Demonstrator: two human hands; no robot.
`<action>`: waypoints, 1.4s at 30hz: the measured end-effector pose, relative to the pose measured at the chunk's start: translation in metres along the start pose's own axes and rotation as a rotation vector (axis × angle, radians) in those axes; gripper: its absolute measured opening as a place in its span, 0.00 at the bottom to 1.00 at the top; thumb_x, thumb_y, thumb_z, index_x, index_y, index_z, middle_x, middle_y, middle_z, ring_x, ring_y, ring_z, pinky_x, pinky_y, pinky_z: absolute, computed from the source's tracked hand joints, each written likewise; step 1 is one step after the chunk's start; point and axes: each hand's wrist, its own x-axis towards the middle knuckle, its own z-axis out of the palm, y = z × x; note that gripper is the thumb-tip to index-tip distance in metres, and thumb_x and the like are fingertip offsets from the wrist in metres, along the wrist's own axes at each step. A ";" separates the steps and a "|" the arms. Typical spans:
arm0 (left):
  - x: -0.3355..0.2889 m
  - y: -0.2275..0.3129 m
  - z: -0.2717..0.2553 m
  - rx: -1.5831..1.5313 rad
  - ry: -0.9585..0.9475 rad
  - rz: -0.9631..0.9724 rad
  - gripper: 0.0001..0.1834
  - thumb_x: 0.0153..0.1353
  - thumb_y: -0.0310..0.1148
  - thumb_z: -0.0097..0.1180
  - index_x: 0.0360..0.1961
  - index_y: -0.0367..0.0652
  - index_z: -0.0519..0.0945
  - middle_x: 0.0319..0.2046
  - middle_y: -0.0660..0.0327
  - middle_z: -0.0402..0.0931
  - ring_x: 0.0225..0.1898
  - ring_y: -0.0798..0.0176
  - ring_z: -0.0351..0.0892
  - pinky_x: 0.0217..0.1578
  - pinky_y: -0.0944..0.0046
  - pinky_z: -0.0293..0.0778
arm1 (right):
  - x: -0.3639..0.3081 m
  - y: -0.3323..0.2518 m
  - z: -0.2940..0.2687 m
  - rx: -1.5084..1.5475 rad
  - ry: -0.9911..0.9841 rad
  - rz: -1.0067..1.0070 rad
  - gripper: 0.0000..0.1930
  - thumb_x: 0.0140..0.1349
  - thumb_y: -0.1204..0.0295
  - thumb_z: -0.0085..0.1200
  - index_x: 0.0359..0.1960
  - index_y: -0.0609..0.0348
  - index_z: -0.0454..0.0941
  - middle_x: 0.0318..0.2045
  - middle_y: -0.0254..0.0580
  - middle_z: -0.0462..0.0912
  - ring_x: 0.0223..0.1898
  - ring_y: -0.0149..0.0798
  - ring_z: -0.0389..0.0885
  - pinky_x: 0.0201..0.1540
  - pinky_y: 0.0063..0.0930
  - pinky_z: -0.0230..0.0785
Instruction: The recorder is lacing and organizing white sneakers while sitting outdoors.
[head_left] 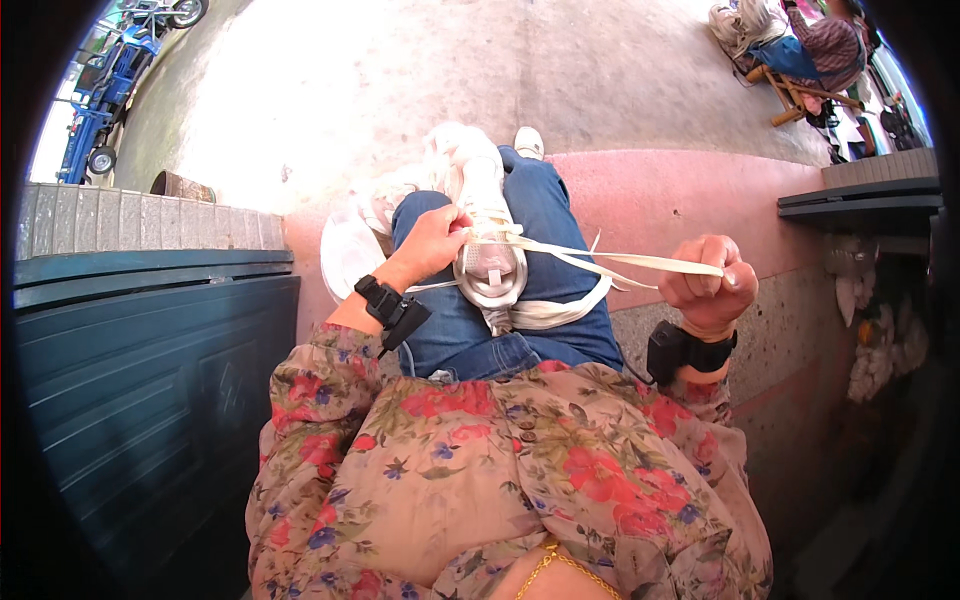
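A white sneaker (487, 235) lies on my lap, on blue jeans (545, 215), with its cream laces loose. My left hand (432, 240) grips the shoe at its lacing, fingers curled on the eyelet area. My right hand (712, 283) is closed in a fist on the flat cream shoelace (610, 262), pulled taut out to the right from the shoe. Another strand of lace loops under the shoe across my thigh. Both wrists wear black bands.
A dark teal panel (150, 340) stands at my left. A pink stone ledge (690, 200) runs under me to the right. Far ahead, another person sits on a wooden stool (795, 95). A blue vehicle (105, 95) is parked far left.
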 end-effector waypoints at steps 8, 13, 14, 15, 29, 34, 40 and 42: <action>-0.010 0.004 -0.015 -0.103 -0.146 -0.219 0.08 0.57 0.32 0.49 0.36 0.40 0.72 0.21 0.68 0.66 0.19 0.77 0.63 0.16 0.76 0.62 | 0.013 -0.001 0.014 0.022 -0.039 0.028 0.12 0.51 0.68 0.45 0.16 0.62 0.65 0.08 0.34 0.59 0.08 0.28 0.49 0.12 0.26 0.40; -0.011 0.002 -0.023 -0.253 0.019 -0.314 0.09 0.57 0.37 0.49 0.33 0.44 0.73 0.20 0.69 0.67 0.20 0.77 0.65 0.15 0.78 0.59 | 0.043 -0.005 0.037 0.055 0.027 -0.082 0.14 0.55 0.66 0.43 0.15 0.57 0.59 0.07 0.26 0.51 0.08 0.24 0.45 0.11 0.24 0.37; -0.016 0.004 -0.027 -0.231 0.046 -0.346 0.09 0.57 0.37 0.49 0.33 0.44 0.73 0.20 0.69 0.67 0.20 0.77 0.65 0.15 0.78 0.59 | 0.051 -0.005 0.042 0.121 -0.001 -0.124 0.14 0.56 0.66 0.42 0.15 0.56 0.58 0.07 0.25 0.50 0.08 0.23 0.45 0.11 0.23 0.37; -0.023 0.007 -0.030 -0.170 -0.018 -0.319 0.09 0.57 0.36 0.49 0.32 0.42 0.74 0.19 0.68 0.68 0.18 0.77 0.66 0.15 0.78 0.59 | 0.057 -0.006 0.048 0.127 -0.023 -0.131 0.15 0.56 0.66 0.42 0.15 0.55 0.56 0.07 0.25 0.50 0.08 0.22 0.44 0.11 0.21 0.36; -0.039 0.081 0.010 -0.143 -0.139 0.266 0.09 0.60 0.27 0.46 0.32 0.31 0.75 0.25 0.61 0.75 0.26 0.74 0.73 0.30 0.75 0.70 | 0.112 0.010 0.047 -0.240 0.415 -0.241 0.12 0.60 0.66 0.36 0.26 0.60 0.68 0.16 0.31 0.60 0.19 0.28 0.58 0.24 0.20 0.55; -0.044 0.080 0.003 -0.298 -0.106 0.134 0.11 0.62 0.31 0.45 0.33 0.33 0.74 0.21 0.62 0.74 0.22 0.73 0.72 0.23 0.76 0.69 | 0.103 -0.006 -0.004 0.131 0.106 -0.151 0.12 0.60 0.66 0.36 0.23 0.57 0.67 0.20 0.35 0.65 0.23 0.31 0.60 0.26 0.23 0.53; -0.061 0.067 -0.088 -0.819 0.263 -0.007 0.07 0.61 0.32 0.43 0.33 0.42 0.72 0.18 0.66 0.69 0.13 0.78 0.61 0.10 0.80 0.54 | 0.068 0.020 -0.062 -1.508 0.603 -0.040 0.07 0.56 0.71 0.50 0.25 0.61 0.72 0.17 0.37 0.71 0.20 0.29 0.67 0.22 0.24 0.61; -0.067 0.060 -0.125 -0.917 0.386 0.077 0.08 0.62 0.34 0.45 0.38 0.42 0.71 0.20 0.69 0.65 0.14 0.79 0.59 0.10 0.82 0.50 | 0.041 0.051 -0.066 -1.539 0.506 0.183 0.08 0.56 0.73 0.49 0.36 0.62 0.75 0.28 0.47 0.79 0.30 0.35 0.78 0.33 0.27 0.69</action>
